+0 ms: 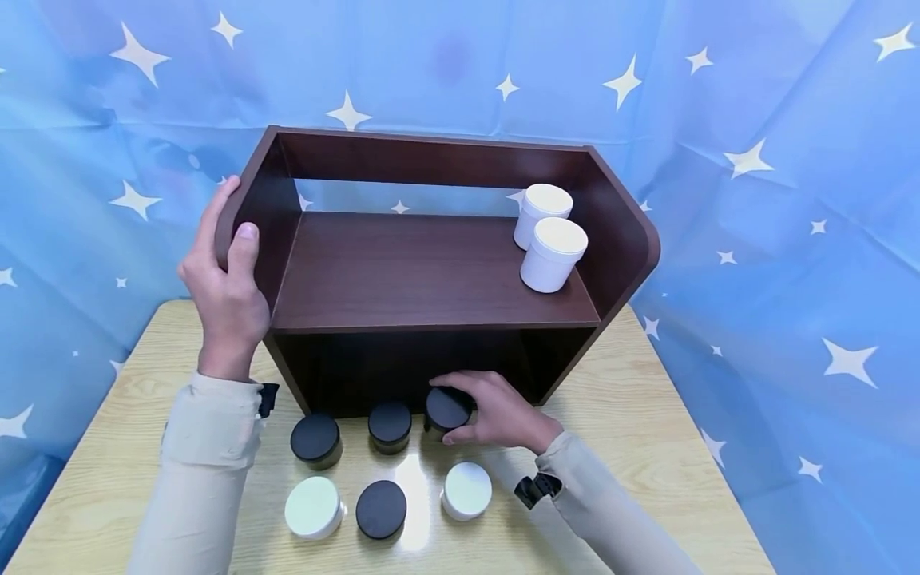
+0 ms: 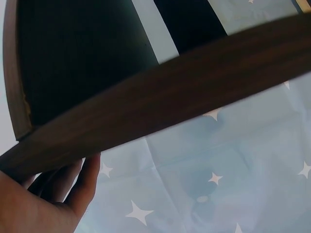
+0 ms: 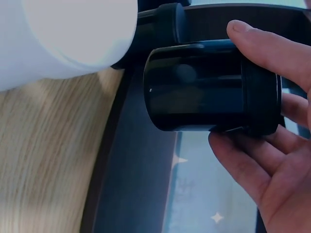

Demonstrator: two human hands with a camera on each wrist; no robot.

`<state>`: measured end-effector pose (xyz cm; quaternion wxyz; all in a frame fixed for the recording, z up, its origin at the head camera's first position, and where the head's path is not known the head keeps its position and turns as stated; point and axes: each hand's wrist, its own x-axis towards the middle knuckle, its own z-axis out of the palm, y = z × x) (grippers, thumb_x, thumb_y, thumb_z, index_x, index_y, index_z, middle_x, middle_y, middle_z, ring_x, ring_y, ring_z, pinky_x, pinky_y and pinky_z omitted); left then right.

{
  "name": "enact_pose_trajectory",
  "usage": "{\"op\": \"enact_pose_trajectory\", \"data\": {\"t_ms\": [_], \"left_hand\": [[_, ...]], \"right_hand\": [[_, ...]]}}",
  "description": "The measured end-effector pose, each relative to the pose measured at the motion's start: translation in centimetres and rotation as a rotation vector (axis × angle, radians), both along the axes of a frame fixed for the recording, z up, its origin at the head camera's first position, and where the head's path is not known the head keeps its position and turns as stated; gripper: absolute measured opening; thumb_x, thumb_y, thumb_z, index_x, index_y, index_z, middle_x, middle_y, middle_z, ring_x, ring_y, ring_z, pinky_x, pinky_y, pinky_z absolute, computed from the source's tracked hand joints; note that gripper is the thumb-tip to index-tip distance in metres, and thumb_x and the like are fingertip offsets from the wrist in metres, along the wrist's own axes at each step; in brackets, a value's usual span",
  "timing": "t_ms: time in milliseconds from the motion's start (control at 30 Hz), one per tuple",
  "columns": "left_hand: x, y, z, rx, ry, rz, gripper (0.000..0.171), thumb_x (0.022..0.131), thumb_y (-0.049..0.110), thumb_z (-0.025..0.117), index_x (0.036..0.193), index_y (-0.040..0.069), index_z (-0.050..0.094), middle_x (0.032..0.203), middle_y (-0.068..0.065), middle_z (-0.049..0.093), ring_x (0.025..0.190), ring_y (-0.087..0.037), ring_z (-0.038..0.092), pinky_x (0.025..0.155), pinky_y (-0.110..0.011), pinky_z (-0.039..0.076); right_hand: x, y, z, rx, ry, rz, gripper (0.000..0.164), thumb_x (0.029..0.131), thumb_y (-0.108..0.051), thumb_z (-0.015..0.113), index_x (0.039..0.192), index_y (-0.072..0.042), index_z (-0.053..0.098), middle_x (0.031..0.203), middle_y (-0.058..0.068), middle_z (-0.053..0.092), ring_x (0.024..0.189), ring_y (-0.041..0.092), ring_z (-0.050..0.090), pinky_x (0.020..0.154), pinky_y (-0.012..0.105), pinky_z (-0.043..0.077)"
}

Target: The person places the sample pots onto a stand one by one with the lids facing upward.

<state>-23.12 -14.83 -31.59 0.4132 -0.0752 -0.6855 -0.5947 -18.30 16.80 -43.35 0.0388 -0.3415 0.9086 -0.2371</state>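
My right hand (image 1: 496, 409) grips a black lidded jar (image 1: 447, 409) in front of the shelf's lower opening. The right wrist view shows the jar (image 3: 194, 90) between thumb and fingers, held near its lid end. My left hand (image 1: 228, 295) holds the left side panel (image 1: 247, 204) of a dark brown two-tier shelf (image 1: 424, 267), thumb on the inner face and fingers round the outer side. In the left wrist view, its fingers (image 2: 87, 182) lie against the panel's edge (image 2: 160, 104). Two white jars (image 1: 549, 254) stand at the right end of the upper tier.
On the wooden table (image 1: 647, 447), two black jars (image 1: 316, 439) stand left of the held one. Nearer me are a white jar (image 1: 314, 507), a black jar (image 1: 381, 509) and another white jar (image 1: 466, 490). A blue star-patterned cloth (image 1: 776, 239) hangs behind.
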Motion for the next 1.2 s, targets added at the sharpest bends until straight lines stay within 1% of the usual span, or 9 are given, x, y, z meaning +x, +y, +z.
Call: {"op": "enact_pose_trajectory", "data": {"t_ms": [100,233,333,533,700,833,967,1200], "left_hand": [[0.0,-0.1,0.1,-0.014,0.009,0.003,0.047,0.093,0.032,0.053,0.139,0.024,0.062,0.143,-0.001,0.062,0.131,-0.012,0.058,0.105,-0.020,0.045],[0.0,-0.1,0.1,-0.022,0.003,0.002,0.047,0.093,0.032,0.053,0.139,0.025,0.062,0.143,-0.001,0.062,0.130,-0.011,0.058,0.104,-0.019,0.045],[0.0,-0.1,0.0,-0.033,0.002,-0.001,0.047,0.094,0.032,0.052,0.140,0.026,0.061,0.143,-0.001,0.062,0.130,-0.012,0.058,0.104,-0.019,0.045],[-0.1,0.0,-0.1,-0.016,0.006,0.005,0.046,0.094,0.032,0.053,0.138,0.026,0.062,0.142,0.000,0.062,0.130,-0.012,0.058,0.104,-0.020,0.045],[-0.2,0.0,-0.1,-0.011,0.004,0.010,0.046,0.093,0.032,0.053,0.138,0.026,0.062,0.142,0.000,0.063,0.130,-0.012,0.059,0.104,-0.020,0.045],[0.1,-0.2,-0.1,-0.011,-0.001,0.008,0.045,0.094,0.031,0.053,0.138,0.026,0.062,0.141,-0.001,0.063,0.129,-0.011,0.059,0.103,-0.020,0.045],[0.2,-0.4,0.1,-0.011,0.007,0.017,0.045,0.094,0.029,0.053,0.137,0.024,0.063,0.141,-0.003,0.063,0.128,-0.012,0.060,0.103,-0.019,0.046],[0.1,-0.1,0.3,-0.010,-0.034,0.000,0.047,0.093,0.030,0.052,0.139,0.024,0.062,0.144,-0.001,0.061,0.132,-0.012,0.057,0.105,-0.018,0.044]], "right_hand": [[0.2,-0.1,0.5,0.000,-0.012,0.002,0.075,0.071,-0.034,0.091,0.137,-0.015,0.060,0.132,0.003,0.068,0.120,0.018,0.066,0.099,0.038,0.054],[0.4,-0.2,1.2,0.001,-0.027,0.012,0.075,0.071,-0.036,0.090,0.137,-0.015,0.061,0.132,0.002,0.068,0.121,0.018,0.066,0.101,0.037,0.054],[0.5,-0.2,1.6,-0.001,-0.019,0.027,0.075,0.072,-0.038,0.090,0.137,-0.015,0.061,0.133,0.002,0.068,0.122,0.018,0.066,0.101,0.037,0.054],[0.5,-0.4,2.2,-0.004,0.011,0.049,0.074,0.072,-0.037,0.090,0.136,-0.013,0.061,0.132,0.003,0.068,0.121,0.018,0.066,0.101,0.036,0.054],[0.5,-0.4,2.3,-0.003,0.021,0.050,0.074,0.072,-0.037,0.090,0.136,-0.014,0.062,0.131,0.002,0.069,0.120,0.017,0.066,0.101,0.036,0.054],[0.6,-0.5,2.4,0.009,0.019,0.065,0.073,0.072,-0.038,0.089,0.136,-0.014,0.061,0.132,0.002,0.068,0.120,0.016,0.066,0.101,0.035,0.054],[0.5,-0.7,2.5,0.010,0.017,0.077,0.074,0.073,-0.038,0.089,0.137,-0.014,0.061,0.133,0.001,0.068,0.121,0.016,0.066,0.101,0.034,0.054],[0.5,-0.4,2.9,0.015,0.014,0.050,0.074,0.072,-0.037,0.090,0.137,-0.014,0.061,0.133,0.002,0.068,0.121,0.017,0.066,0.101,0.036,0.054]]}}
